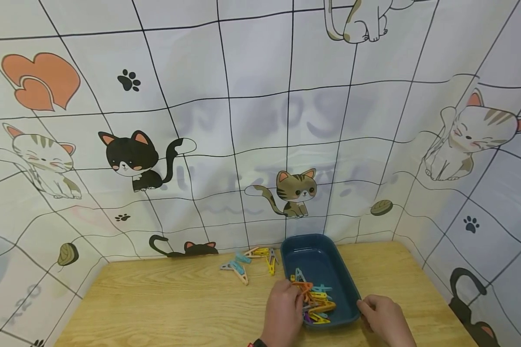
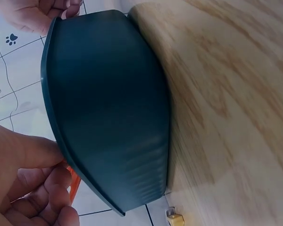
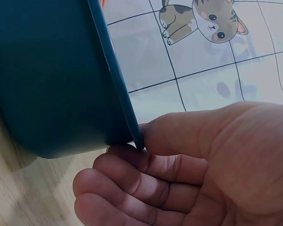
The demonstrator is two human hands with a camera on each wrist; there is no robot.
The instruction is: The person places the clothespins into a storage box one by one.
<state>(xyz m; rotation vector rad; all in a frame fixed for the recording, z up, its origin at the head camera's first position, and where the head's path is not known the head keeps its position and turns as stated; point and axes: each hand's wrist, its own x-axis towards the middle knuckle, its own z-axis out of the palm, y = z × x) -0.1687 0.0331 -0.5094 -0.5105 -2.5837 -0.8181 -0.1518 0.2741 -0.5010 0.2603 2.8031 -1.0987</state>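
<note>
A dark blue tray (image 1: 345,270) stands on the wooden table with a pile of colourful plastic clothespins (image 1: 319,306) at its near end. My left hand (image 1: 283,311) is at the tray's near left side, thumb tip against the rim in the left wrist view. Between its thumb and curled fingers it pinches an orange clothespin (image 2: 74,184), mostly hidden by the hand. With thumb and forefinger, my right hand (image 1: 384,315) grips the rim at the near right corner; the right wrist view shows its other fingers curled below the tray rim (image 3: 114,70).
Left of the tray's far end lie several loose clothespins (image 1: 239,270), light blue, yellow, grey and peach. Behind the wooden table (image 1: 178,299) and along its sides hangs a white grid-patterned sheet (image 1: 260,120) printed with cats.
</note>
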